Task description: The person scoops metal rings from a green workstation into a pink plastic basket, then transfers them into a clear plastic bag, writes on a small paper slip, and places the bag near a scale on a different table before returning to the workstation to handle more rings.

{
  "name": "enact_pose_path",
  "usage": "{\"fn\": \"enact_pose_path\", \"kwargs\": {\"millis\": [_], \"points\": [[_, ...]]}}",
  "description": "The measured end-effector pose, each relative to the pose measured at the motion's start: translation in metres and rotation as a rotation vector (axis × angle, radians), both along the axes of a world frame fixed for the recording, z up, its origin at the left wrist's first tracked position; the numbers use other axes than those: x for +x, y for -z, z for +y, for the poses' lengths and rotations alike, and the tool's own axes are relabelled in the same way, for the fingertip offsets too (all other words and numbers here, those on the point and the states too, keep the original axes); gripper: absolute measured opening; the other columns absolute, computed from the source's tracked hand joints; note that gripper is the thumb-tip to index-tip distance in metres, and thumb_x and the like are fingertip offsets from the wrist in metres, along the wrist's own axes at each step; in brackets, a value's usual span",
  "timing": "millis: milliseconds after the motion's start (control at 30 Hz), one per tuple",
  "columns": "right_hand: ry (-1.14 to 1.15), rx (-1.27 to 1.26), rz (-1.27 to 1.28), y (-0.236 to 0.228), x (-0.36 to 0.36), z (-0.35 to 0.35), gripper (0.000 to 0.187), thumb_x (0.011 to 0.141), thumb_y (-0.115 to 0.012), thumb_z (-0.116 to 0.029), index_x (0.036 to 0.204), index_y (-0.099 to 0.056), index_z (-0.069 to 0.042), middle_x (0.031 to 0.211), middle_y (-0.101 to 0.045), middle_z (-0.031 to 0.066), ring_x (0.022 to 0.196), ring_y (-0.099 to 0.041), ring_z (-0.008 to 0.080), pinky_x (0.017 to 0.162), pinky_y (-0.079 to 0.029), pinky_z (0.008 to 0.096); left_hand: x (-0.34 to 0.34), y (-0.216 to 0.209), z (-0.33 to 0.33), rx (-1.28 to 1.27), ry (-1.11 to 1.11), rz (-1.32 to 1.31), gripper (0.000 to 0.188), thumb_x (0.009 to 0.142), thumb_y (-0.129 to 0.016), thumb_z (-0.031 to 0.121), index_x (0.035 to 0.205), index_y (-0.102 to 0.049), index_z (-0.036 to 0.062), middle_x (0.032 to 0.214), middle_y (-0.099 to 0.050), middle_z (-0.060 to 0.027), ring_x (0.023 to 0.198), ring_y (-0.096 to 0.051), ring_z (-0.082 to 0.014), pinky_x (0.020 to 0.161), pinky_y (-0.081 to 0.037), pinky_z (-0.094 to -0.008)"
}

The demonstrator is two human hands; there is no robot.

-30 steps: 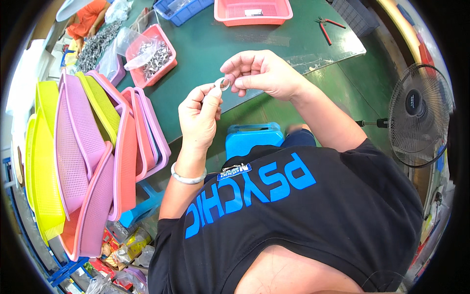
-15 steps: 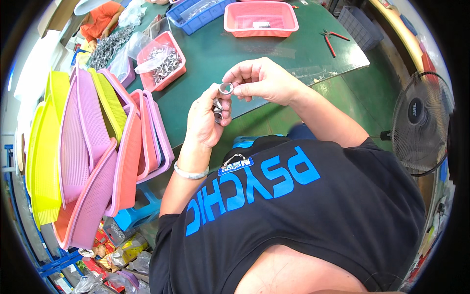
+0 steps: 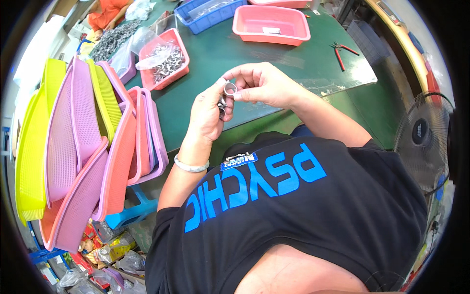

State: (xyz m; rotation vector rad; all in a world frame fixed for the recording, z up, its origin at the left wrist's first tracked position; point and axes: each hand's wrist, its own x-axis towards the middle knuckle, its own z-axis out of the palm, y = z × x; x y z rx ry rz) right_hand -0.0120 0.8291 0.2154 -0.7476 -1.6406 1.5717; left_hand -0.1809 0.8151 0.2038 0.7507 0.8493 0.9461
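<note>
Over the near edge of the green table, a silver metal ring point(image 3: 230, 88) is held between my two hands. My left hand point(image 3: 206, 111) is closed, its thumb and forefinger at the ring's left side, with several more silver rings point(image 3: 222, 108) tucked in its curled fingers. From the right, my right hand point(image 3: 262, 84) pinches the same ring with thumb and fingertips. Further back on the left, a pink basket point(image 3: 182, 47) holds many silver metal pieces point(image 3: 166, 61) and a clear plastic bag point(image 3: 155, 58).
Stacked yellow, purple and pink baskets point(image 3: 88, 127) stand at the left. The green table point(image 3: 210, 59) bears a pink tray point(image 3: 271, 41), a blue basket point(image 3: 210, 23) and red-handled pliers point(image 3: 340, 56). A fan point(image 3: 422, 134) stands at right. Another person's orange sleeve point(image 3: 105, 17) shows far left.
The view has shifted slightly, moving the table and baskets in the picture. My hands keep hold of the ring, which now shows its opening more fully.
</note>
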Motion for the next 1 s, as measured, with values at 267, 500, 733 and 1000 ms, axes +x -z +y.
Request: {"fn": "enact_pose_path", "kwargs": {"millis": [267, 500, 733, 1000], "points": [[-0.146, 0.146, -0.278, 0.063, -0.016, 0.051, 0.024, 0.073, -0.062, -0.01, 0.093, -0.055, 0.001, 0.067, -0.054, 0.0009, 0.06, -0.048, 0.0059, 0.056, -0.041, 0.0206, -0.02, 0.086, 0.029, 0.211, -0.182, 0.341, 0.037, 0.086, -0.046, 0.037, 0.068, -0.053, 0.0058, 0.055, -0.046, 0.0012, 0.041, -0.039, -0.0065, 0.036, -0.03, -0.019], [-0.103, -0.455, 0.172, 0.105, -0.037, 0.155, 0.019, 0.077, -0.053, -0.005, 0.096, -0.05, -0.003, 0.081, -0.058, 0.0075, 0.067, -0.057, 0.0157, 0.06, -0.047, 0.0265, -0.05, 0.147, 0.035, 0.211, -0.328, 0.269, 0.019, 0.085, -0.051, 0.018, 0.078, -0.055, 0.0017, 0.059, -0.047, 0.0022, 0.046, -0.041, -0.0035, 0.039, -0.034, -0.0163], [0.044, -0.371, 0.105, 0.071, -0.109, 0.273, 0.018, 0.073, -0.053, -0.005, 0.091, -0.053, -0.004, 0.07, -0.051, 0.0031, 0.059, -0.048, 0.0132, 0.052, -0.041, 0.0273, -0.056, 0.179, 0.036, 0.838, -0.376, 0.717, 0.013, 0.08, -0.057, 0.013, 0.077, -0.06, 0.0006, 0.066, -0.055, -0.0035, 0.058, -0.049, -0.0097, 0.053, -0.039, -0.0219], [0.358, 0.372, -0.649, 0.086, -0.222, 0.391, 0.045, 0.065, -0.07, -0.029, 0.095, -0.058, 0.002, 0.077, -0.059, 0.0123, 0.069, -0.057, 0.0211, 0.064, -0.045, 0.0297, -0.051, 0.179, 0.037, 0.858, -0.33, 0.691, 0.007, 0.078, -0.057, 0.008, 0.076, -0.059, 0.0013, 0.066, -0.056, -0.0071, 0.058, -0.052, -0.0147, 0.053, -0.041, -0.0247]]}}
